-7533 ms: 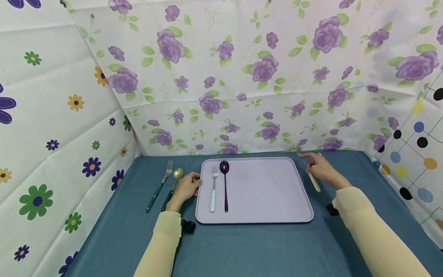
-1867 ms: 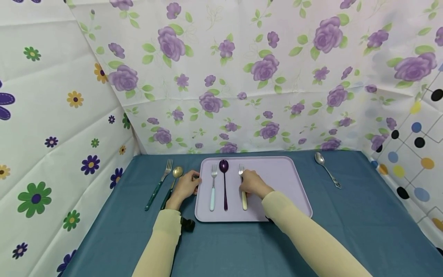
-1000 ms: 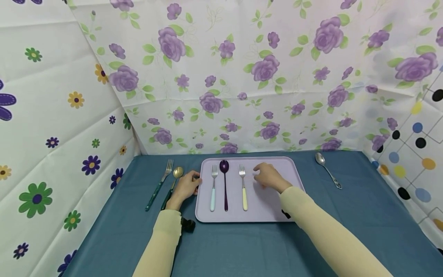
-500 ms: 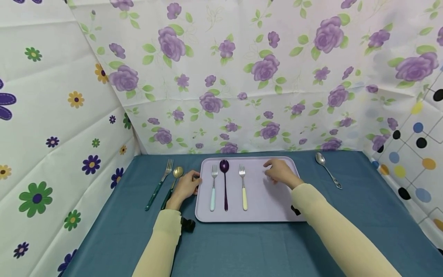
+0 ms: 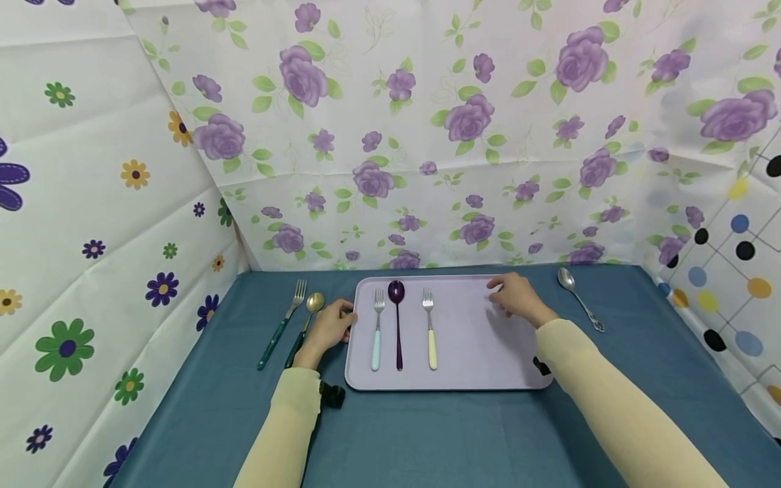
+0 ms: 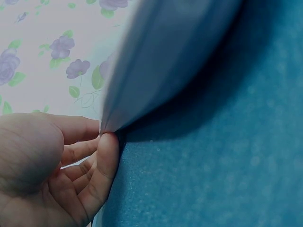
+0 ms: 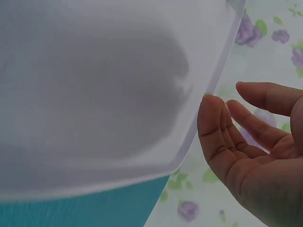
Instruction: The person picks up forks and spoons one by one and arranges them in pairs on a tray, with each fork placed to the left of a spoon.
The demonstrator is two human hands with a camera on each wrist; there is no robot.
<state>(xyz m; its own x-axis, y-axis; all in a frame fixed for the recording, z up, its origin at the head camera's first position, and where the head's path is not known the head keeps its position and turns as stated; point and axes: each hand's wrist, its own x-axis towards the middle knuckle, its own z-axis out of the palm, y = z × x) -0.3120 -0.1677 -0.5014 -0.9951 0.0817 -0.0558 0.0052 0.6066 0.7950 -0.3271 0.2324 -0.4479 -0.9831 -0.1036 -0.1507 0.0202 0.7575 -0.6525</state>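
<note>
A pale lilac tray [image 5: 470, 379] lies on the blue cloth. On it, side by side, are a light-blue-handled fork [image 5: 375, 332], a dark purple spoon [image 5: 398, 325] and a yellow-handled fork [image 5: 430, 332]. My left hand [image 5: 329, 327] pinches the tray's left rim between thumb and finger, as the left wrist view shows close up. Over the tray's far right part hovers my right hand [image 5: 518, 298], fingers loosely bent and nothing held. In the right wrist view its thumb and fingers stand apart, overlapping the tray's rim [image 7: 220, 75].
Left of the tray lie a green-handled fork [image 5: 282, 325] and a gold spoon with a green handle [image 5: 314, 305], partly hidden by my left hand. To the right is a silver spoon [image 5: 576, 295]. Floral sheets [image 5: 390, 135] rise behind and at both sides.
My right hand brought the yellow-handled fork from the right of the tray onto it, let go, and moved off rightward. The left hand has stayed at the tray's left rim.
</note>
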